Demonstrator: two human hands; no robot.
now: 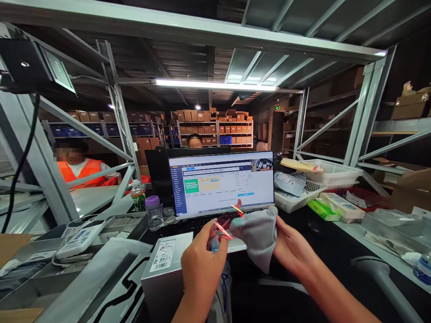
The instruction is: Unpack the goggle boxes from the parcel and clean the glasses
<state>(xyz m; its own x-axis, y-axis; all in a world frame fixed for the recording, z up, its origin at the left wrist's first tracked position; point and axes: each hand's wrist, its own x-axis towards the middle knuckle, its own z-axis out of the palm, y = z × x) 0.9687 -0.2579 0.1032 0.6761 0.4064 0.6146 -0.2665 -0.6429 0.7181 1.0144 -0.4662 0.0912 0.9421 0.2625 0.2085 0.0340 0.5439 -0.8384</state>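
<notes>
A pair of glasses with thin, shiny reddish rims is between my hands, in front of the monitor. My left hand pinches one side of it between thumb and fingers. In my right hand is a grey cloth, bunched up and draped over the other side of the glasses. The cloth hides part of the frame and most of my right fingers. Just left of my left forearm stands a grey box whose white label pictures glasses.
Behind the hands stands a lit monitor. Left are a purple-lidded bottle and grey trays of packets. White baskets, a green packet and a blurred grey handheld device lie right. Beyond the left rack post sits a person in an orange vest.
</notes>
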